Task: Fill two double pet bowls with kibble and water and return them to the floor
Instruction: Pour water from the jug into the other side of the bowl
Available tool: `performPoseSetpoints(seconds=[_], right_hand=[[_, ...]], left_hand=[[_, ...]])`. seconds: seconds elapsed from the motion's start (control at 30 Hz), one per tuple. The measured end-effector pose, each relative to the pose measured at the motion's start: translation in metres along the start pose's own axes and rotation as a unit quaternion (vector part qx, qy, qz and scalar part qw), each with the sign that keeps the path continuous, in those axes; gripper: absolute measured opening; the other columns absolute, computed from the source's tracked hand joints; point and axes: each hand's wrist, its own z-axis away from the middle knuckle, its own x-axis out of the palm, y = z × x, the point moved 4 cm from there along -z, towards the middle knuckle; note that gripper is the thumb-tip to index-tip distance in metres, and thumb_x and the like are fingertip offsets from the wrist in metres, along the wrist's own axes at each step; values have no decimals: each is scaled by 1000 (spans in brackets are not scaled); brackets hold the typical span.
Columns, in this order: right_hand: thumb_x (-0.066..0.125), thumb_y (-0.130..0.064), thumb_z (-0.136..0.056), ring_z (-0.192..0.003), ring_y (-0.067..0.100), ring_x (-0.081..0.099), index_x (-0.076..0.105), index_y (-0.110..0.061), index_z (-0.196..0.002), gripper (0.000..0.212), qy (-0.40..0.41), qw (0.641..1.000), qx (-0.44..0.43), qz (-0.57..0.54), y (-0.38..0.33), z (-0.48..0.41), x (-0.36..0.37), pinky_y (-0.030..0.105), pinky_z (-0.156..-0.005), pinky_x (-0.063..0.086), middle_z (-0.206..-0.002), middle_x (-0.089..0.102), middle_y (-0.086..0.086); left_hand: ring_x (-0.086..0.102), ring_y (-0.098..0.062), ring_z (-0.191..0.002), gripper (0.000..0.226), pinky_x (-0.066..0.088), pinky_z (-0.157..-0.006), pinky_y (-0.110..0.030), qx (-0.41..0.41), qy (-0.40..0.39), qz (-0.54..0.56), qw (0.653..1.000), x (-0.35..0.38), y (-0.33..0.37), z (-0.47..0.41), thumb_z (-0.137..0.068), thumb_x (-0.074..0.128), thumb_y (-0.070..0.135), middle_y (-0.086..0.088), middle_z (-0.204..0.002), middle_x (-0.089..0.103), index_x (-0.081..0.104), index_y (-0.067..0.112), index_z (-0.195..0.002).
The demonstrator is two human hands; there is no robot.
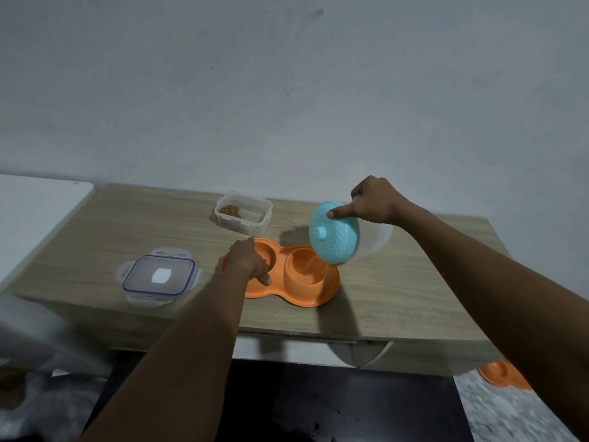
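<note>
An orange double pet bowl (318, 295) sits near the front edge of the wooden table. My left hand (248, 261) rests over its left cup, fingers curled on the rim, hiding that cup's inside. My right hand (376, 200) grips a clear water jug with a light-blue lid (334, 237), tipped steeply to the left, forefinger pressed on the lid. A thin stream of water falls into the right cup (307, 271). A clear container (243, 213) with a little brown kibble stands behind the bowl. A second orange double bowl (502, 374) lies on the floor at the right.
The container's clip-lock lid (159, 275) lies flat on the table (95, 237) to the left. A white surface (35, 212) adjoins the table's left end. A dark mat (318, 406) covers the floor below the table. The wall stands close behind.
</note>
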Motion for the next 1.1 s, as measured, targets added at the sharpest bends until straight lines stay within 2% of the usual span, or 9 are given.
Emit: performPoseSetpoints(seconds=[0.43,0.6,0.93,1.1], right_hand=[[83,-63,-66,-55,17,37,36,-15,-48,69,3,1000,-7,5,2,-1,-2,33,-59,29,-51,34,0],[83,-64,-66,-54,15,39,42,-13,-49,67,-1,1000,-8,11,3,-2,-4,33,-58,30,-50,38,-1],[83,-63,-67,-52,15,33,34,-15,-48,71,3,1000,-11,-2,3,0,-8,32,-57,26,-48,31,-3],[86,-58,-66,-53,14,29,28,-17,-48,72,11,998,12,-62,14,1,-7,32,-58,24,-50,27,-3]], left_hand=[[26,-31,-146,121,34,-111,-44,-3,0,-1,1000,2,-1,-1,-60,93,18,-12,-158,29,20,15,-156],[27,-31,-145,120,34,-112,-44,-4,3,-1,1000,1,-1,-1,-60,93,18,-12,-157,30,20,15,-155],[27,-31,-145,120,35,-111,-43,-2,-3,-6,1000,2,-2,-1,-61,93,18,-13,-157,29,19,16,-156],[26,-30,-146,120,33,-111,-41,3,3,-7,1000,2,-2,-4,-61,93,20,-12,-158,28,19,15,-156]])
